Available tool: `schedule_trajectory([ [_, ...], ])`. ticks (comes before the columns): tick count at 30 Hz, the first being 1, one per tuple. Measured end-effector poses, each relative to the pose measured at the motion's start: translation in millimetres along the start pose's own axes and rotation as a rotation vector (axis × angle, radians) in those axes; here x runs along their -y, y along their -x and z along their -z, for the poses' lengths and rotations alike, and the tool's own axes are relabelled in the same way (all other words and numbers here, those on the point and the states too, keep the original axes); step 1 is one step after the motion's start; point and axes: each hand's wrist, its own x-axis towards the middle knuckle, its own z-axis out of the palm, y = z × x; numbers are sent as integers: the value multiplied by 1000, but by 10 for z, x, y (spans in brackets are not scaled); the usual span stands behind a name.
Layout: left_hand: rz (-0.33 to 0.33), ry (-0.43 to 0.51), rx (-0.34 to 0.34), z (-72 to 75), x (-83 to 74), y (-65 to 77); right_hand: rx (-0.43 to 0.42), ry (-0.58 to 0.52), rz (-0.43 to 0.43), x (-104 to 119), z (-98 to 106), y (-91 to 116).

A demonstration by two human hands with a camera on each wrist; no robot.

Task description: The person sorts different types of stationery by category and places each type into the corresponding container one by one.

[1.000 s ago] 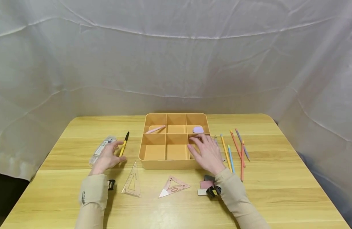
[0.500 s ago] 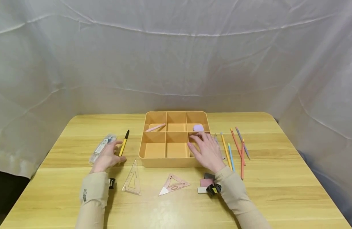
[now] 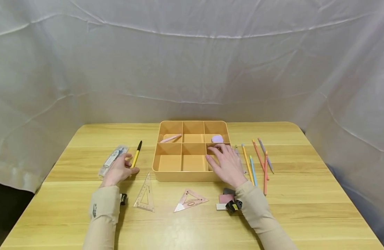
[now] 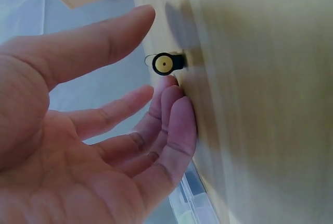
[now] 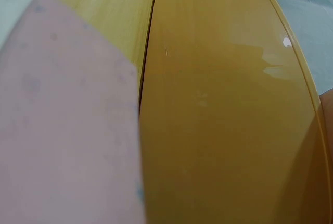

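My left hand point(image 3: 119, 169) rests at the left with thumb and fingers spread apart around a yellow pen with a black end point(image 3: 136, 154). In the left wrist view the pen point(image 4: 164, 63) shows end-on, between thumb and fingertips, with a gap to the thumb. A clear plastic case with a label point(image 3: 112, 160) lies partly under that hand. My right hand point(image 3: 227, 165) reaches over the front right compartment of an orange six-compartment organizer point(image 3: 185, 176), fingers loosely bent, with nothing seen in its grasp. The organizer's outer wall point(image 5: 223, 104) fills much of the right wrist view.
The organizer holds a pink pen point(image 3: 171, 138) and a purple rounded item point(image 3: 217, 139). Two set squares, a clear one point(image 3: 151, 198) and a pinkish one point(image 3: 196, 199), lie in front. Pink point(image 3: 226, 198) and white point(image 3: 221, 207) erasers sit by the right wrist; several coloured pencils point(image 3: 252, 170) lie right.
The head view has shifted slightly. Both hands stay almost still, the left around the pen and the right over the organizer.
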Motion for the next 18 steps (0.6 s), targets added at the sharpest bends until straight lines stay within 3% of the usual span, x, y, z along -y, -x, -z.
schedule_trajectory([
  [18, 2, -31, -89, -17, -7, 10, 1, -6, 1, -19, -18, -1],
])
